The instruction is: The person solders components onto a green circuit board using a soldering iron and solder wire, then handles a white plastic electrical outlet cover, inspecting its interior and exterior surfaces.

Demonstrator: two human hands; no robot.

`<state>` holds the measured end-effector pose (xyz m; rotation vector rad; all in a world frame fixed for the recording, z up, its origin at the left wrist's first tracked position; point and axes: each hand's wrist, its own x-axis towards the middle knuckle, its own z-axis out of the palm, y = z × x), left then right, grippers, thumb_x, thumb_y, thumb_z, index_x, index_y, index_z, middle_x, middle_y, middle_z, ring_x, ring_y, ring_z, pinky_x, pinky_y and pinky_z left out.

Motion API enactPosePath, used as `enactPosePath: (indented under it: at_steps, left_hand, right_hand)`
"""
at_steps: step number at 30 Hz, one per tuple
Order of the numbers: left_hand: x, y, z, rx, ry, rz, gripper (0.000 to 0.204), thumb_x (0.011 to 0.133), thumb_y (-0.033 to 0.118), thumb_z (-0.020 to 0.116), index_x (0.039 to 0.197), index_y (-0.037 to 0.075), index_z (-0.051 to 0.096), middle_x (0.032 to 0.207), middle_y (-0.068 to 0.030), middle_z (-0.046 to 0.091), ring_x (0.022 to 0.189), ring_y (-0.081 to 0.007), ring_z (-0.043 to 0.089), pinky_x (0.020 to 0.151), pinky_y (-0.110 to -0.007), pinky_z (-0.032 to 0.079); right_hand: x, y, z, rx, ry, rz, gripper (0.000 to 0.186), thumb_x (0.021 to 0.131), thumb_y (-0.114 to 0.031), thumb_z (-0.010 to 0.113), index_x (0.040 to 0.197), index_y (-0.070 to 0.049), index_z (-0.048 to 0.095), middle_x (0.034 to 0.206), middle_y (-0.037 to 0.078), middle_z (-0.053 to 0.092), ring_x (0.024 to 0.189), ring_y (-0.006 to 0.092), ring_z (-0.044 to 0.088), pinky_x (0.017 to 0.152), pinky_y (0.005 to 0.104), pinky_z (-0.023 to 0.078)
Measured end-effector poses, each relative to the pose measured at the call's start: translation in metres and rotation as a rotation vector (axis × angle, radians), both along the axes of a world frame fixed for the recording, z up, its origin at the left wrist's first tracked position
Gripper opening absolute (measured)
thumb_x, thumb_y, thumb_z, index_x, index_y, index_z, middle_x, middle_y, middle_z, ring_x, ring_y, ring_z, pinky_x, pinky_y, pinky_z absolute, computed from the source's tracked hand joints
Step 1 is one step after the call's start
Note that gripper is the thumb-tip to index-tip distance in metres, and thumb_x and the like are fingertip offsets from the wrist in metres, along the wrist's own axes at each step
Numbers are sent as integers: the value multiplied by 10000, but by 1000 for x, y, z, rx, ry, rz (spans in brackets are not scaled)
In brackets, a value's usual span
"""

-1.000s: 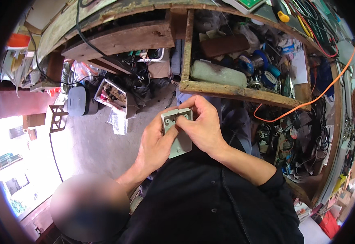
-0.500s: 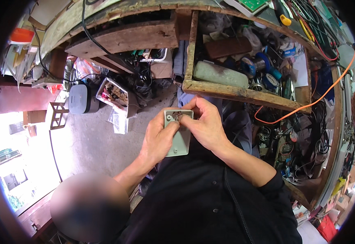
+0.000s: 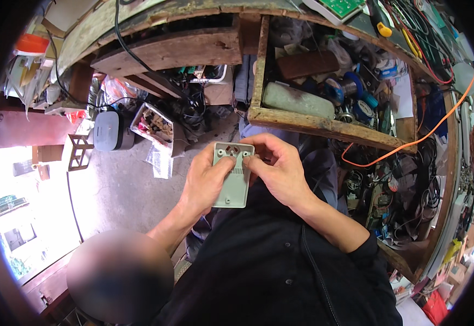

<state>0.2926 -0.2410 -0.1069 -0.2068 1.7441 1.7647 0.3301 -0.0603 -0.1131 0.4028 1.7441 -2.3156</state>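
A pale grey-green plastic housing half (image 3: 233, 187), shallow and rectangular, is held between my two hands in front of my body, its hollow inner side facing up. It has screw posts, a row of slots and small reddish-brown parts at its far end. My left hand (image 3: 205, 176) grips the left edge, with the thumb pressed inside near the slots. On the right edge my right hand (image 3: 278, 169) closes round the housing, thumb at the upper right post. The fingers beneath it are mostly hidden.
Ahead stands a wooden bench with an open drawer (image 3: 324, 126) holding solder spools (image 3: 351, 84), a green case (image 3: 297, 101) and a brown case (image 3: 308, 64). An orange cable (image 3: 410, 145) hangs at its right. On the floor are a carton (image 3: 176, 145) and a dark grey bin (image 3: 106, 132).
The housing has shifted slightly left and tilts more toward view. My right thumb has moved off the small parts to the right edge, so the far end shows more.
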Motion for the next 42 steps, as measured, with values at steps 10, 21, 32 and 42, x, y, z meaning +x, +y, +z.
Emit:
enactPosePath:
  at_steps: [10,21,32,42]
  left_hand:
    - [-6,-6,-1,71,-231,0,265,1006,70,547,1198,-39,693,1040,-119,763,854,-171,743,743,-326,621]
    - [-13,2,-8,22,-82,42,192,932,96,665,1069,-31,708,873,-63,731,700,-104,671,608,-282,539]
    - [-30,-8,6,-92,-19,-144,157,909,21,651,1046,-29,709,927,-57,746,792,-109,692,730,-273,565]
    - [-32,-12,4,-274,104,-261,92,890,42,664,967,-7,677,855,-17,684,764,-75,613,681,-263,506]
  right_hand:
    - [8,-10,-3,54,40,-15,291,950,17,714,1241,15,695,964,30,685,832,71,642,697,230,555]
    - [7,-4,-5,42,32,-27,285,954,40,707,1238,29,681,968,25,684,826,53,630,717,219,545]
    - [7,-6,-2,16,46,-42,300,942,31,723,1240,35,683,984,25,682,845,49,619,728,215,543]
    - [10,-5,-4,-4,11,-26,307,943,34,730,1246,45,682,949,18,684,809,48,632,733,214,551]
